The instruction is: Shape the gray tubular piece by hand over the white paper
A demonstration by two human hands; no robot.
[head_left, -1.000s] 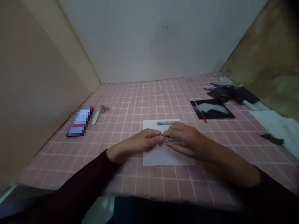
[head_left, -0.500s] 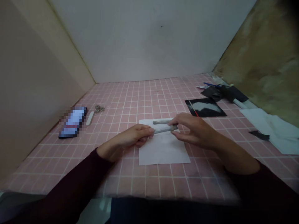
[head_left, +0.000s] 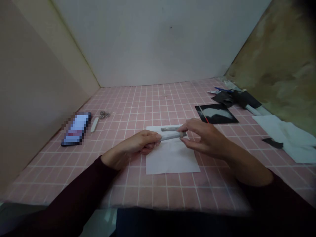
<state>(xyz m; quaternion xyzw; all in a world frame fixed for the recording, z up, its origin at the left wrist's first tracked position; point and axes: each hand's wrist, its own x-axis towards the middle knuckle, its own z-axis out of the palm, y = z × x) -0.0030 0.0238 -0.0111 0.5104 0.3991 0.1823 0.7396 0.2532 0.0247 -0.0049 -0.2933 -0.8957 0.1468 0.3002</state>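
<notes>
A pale grey stick (head_left: pixel 170 136) is held level between my hands over a white sheet of paper (head_left: pixel 172 161). My left hand (head_left: pixel 142 142) pinches its left end. Around its darker right end, the thumb and fingers of my right hand (head_left: pixel 203 136) are closed. A second greyish stick (head_left: pixel 169 129) lies just behind the first, near the paper's back edge, its right end hidden by my right fingers.
At left are a phone (head_left: pixel 77 128), a white strip (head_left: pixel 94 124) and small grey rings (head_left: pixel 104 114). At right are a black sheet (head_left: pixel 222 115) with white powder, a thin red-tipped tool (head_left: pixel 204 114), dark sandpaper pieces (head_left: pixel 223 98) and white tissue (head_left: pixel 296 138). Walls enclose the pink-checked table.
Both hands keep nearly the same hold on the stick. The whole view has shifted very slightly.
</notes>
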